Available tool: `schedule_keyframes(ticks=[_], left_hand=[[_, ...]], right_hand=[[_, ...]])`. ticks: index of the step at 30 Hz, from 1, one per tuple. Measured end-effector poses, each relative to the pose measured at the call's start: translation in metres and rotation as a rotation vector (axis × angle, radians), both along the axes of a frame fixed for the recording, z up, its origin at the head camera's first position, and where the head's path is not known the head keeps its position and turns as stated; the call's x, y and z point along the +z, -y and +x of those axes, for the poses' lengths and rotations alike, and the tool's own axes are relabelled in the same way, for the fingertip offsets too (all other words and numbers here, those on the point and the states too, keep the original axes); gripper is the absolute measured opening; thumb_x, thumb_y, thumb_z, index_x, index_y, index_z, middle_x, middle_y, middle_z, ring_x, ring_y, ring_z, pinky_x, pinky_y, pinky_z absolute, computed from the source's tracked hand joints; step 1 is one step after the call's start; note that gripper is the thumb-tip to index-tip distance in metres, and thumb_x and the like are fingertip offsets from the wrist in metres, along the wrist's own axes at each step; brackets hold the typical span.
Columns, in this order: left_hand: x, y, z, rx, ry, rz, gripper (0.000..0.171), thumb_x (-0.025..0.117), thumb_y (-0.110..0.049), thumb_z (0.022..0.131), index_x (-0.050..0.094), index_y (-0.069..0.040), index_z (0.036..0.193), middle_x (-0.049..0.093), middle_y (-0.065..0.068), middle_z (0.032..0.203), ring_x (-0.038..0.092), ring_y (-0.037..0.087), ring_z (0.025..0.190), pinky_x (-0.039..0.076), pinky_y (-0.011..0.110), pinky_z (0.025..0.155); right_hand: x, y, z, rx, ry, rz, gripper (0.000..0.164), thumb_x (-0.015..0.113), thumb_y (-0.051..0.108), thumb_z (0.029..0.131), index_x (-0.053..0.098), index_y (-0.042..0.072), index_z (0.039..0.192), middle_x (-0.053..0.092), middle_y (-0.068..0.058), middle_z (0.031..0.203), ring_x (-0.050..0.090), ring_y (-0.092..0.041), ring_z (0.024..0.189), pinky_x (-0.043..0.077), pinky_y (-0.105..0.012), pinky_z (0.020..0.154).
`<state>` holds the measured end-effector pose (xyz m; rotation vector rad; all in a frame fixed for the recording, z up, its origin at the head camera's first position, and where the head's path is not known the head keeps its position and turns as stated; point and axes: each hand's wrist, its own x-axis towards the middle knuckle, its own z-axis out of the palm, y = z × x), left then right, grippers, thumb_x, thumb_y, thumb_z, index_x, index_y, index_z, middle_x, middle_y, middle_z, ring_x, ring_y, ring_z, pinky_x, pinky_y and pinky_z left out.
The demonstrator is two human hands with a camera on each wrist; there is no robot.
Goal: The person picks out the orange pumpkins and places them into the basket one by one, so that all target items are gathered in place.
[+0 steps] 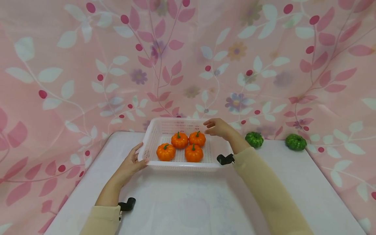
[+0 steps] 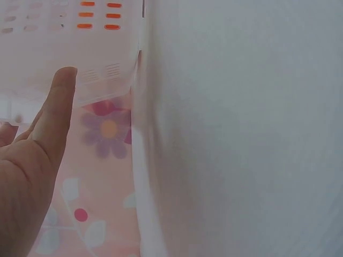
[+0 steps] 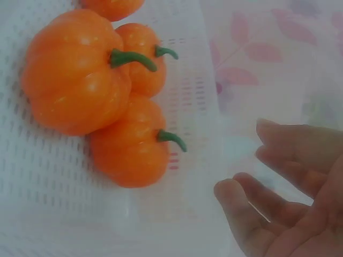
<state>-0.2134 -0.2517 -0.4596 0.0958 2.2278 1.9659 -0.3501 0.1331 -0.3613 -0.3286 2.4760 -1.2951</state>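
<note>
A white plastic basket (image 1: 183, 164) with slotted walls stands on the table and holds several orange toy pumpkins (image 1: 194, 153) with green stems. My left hand (image 1: 129, 166) is at its left front corner, straight thumb and fingers spread around the corner and touching it. In the left wrist view, a straight digit of the left hand (image 2: 51, 123) lies along the basket's outer wall (image 2: 32, 64). Above the right rear part of the basket is my right hand (image 1: 218, 128). Its fingers are loosely bent and nothing is between them, as the right hand (image 3: 284, 193) in the right wrist view shows.
Two green pumpkin-like vegetables, a nearer one (image 1: 254, 139) and one farther right (image 1: 295, 142), lie at the back right of the white table (image 1: 182, 202). A pink floral curtain (image 1: 188, 65) hangs behind and around the table. Black cameras are strapped to both wrists.
</note>
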Motion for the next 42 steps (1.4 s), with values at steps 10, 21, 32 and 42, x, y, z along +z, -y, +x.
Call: schedule_keyframes(ticks=[10, 21, 32, 42], left_hand=[[-0.001, 0.002, -0.002, 0.003, 0.009, 0.001, 0.091, 0.070, -0.019, 0.095, 0.008, -0.027, 0.162, 0.030, 0.024, 0.156, 0.053, 0.030, 0.122, 0.049, 0.034, 0.099], [-0.003, 0.002, -0.002, 0.003, 0.007, 0.011, 0.092, 0.071, -0.019, 0.095, 0.008, -0.025, 0.162, 0.031, 0.025, 0.156, 0.054, 0.027, 0.119, 0.050, 0.033, 0.097], [-0.002, 0.001, -0.003, 0.002, 0.000, 0.011, 0.092, 0.071, -0.020, 0.095, 0.009, -0.026, 0.162, 0.032, 0.025, 0.155, 0.054, 0.030, 0.120, 0.051, 0.032, 0.096], [-0.003, 0.002, -0.004, -0.014, -0.015, 0.038, 0.091, 0.070, -0.016, 0.095, 0.008, -0.023, 0.162, 0.032, 0.026, 0.153, 0.054, 0.028, 0.119, 0.052, 0.028, 0.094]], right_hand=[[0.012, -0.016, 0.025, 0.037, -0.037, 0.026, 0.048, 0.068, 0.015, 0.096, 0.053, 0.006, 0.141, 0.049, -0.022, 0.144, 0.058, -0.035, 0.121, 0.045, -0.047, 0.104], [0.009, -0.033, 0.050, 0.026, -0.085, 0.012, 0.048, 0.065, 0.019, 0.098, 0.053, 0.006, 0.142, 0.049, -0.021, 0.145, 0.056, -0.037, 0.124, 0.044, -0.050, 0.105], [-0.008, -0.050, 0.068, -0.030, -0.161, -0.031, 0.047, 0.065, 0.024, 0.099, 0.054, 0.006, 0.141, 0.051, -0.018, 0.145, 0.056, -0.036, 0.124, 0.047, -0.051, 0.101], [-0.028, -0.066, 0.080, -0.106, -0.244, 0.004, 0.044, 0.064, 0.027, 0.100, 0.057, 0.005, 0.137, 0.054, -0.018, 0.140, 0.051, -0.039, 0.127, 0.047, -0.056, 0.099]])
